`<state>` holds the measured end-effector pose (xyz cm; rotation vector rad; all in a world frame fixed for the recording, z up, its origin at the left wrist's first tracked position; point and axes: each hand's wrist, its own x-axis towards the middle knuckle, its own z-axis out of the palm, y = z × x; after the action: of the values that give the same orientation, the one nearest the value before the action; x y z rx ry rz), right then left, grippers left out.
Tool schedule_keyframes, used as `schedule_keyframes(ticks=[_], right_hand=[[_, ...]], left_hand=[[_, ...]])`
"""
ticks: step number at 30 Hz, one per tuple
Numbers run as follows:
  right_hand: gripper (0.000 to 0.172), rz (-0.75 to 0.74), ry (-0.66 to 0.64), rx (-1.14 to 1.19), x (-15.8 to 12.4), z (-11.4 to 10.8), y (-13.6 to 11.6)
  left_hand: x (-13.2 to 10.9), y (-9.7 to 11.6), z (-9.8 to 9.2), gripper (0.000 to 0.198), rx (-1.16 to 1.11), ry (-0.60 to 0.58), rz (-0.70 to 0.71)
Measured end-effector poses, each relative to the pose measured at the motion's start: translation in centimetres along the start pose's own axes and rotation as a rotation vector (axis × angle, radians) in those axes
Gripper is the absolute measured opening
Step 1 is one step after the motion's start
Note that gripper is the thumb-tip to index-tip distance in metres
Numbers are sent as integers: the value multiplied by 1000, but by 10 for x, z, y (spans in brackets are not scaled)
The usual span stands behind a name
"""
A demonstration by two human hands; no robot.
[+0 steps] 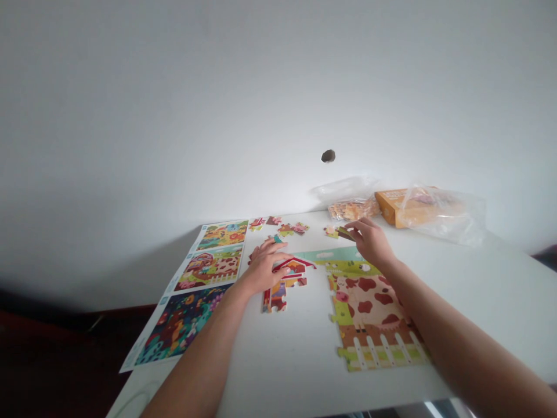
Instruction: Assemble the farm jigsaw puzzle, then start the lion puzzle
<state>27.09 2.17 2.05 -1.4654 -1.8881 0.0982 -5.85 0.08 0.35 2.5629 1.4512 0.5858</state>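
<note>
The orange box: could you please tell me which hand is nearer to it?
The right hand, in front and left of the orange box; the left hand is farther left, by puzzle pieces.

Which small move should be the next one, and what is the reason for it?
Probably the right hand should bring its green-and-brown puzzle piece to the left edge of the assembled cow section and try it there. That edge shows free tabs with white tabletop beside it, and the middle reference picture has green and brown ground on that side too.
</note>
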Motion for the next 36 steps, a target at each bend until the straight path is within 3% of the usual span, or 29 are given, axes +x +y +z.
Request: schedule_keyframes(ticks=[3, 6, 9, 11, 23, 31, 33, 36], right_hand=[[22, 69, 7, 252, -6, 0, -19], [25, 122, -235, 511, -17, 7, -37], [28, 52, -400, 523, -26, 16, -49], [27, 29, -437, 471, -28, 20, -52], [28, 23, -497, 611, -31, 21, -57], [20, -86, -531, 527, -36, 19, -64], [22, -86, -475, 412, -33, 20, -61], [22, 33, -257, 95, -25, 18, -46]], left_hand=[[0, 2, -1, 29, -5, 0, 15], [1, 4, -2, 27, -19, 7, 56], [1, 6, -1, 27, -35, 19, 92], [1, 7, -1, 26, -43, 21, 102], [5, 32, 1, 10, -233, 50, 203], [5, 33, 0, 16, -355, 182, 65], [5, 28, 2, 17, -388, 239, -21], [7, 14, 5, 19, -413, 385, -153]])
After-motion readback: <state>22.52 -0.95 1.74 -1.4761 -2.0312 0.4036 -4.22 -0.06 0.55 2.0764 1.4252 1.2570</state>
